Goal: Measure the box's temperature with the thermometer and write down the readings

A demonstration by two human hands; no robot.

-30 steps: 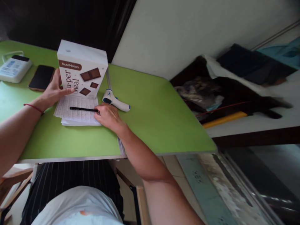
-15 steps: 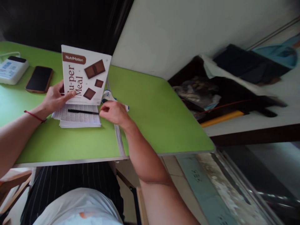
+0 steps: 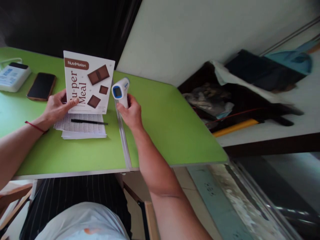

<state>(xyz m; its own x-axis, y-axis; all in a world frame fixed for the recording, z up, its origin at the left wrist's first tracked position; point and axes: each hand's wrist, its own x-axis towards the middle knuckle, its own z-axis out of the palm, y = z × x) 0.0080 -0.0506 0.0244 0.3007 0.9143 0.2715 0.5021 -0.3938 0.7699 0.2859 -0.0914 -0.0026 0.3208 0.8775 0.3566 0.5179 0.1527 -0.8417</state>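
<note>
Head view: the right hand (image 3: 131,112) has its grip closed around the thermometer (image 3: 121,90), barrel pointing forward, just right of the box (image 3: 86,81) (left hand (image 3: 57,107) holding its lower left side) above the tabletop (image 3: 172,126).

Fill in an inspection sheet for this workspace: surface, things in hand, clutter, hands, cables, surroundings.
Surface: green table, crossed by a metal strip.
Things in hand: NutriMotion box, front facing the wearer; white-and-blue thermometer gun, screen towards the wearer.
Clutter: black pen lying on printed papers; phone and white device at left.
Hands: left grips the box's lower left edge; right holds the thermometer gun's handle.
Cables: white cord by the device.
Surroundings: dark panel, pale wall, yellow bar at right.
</note>
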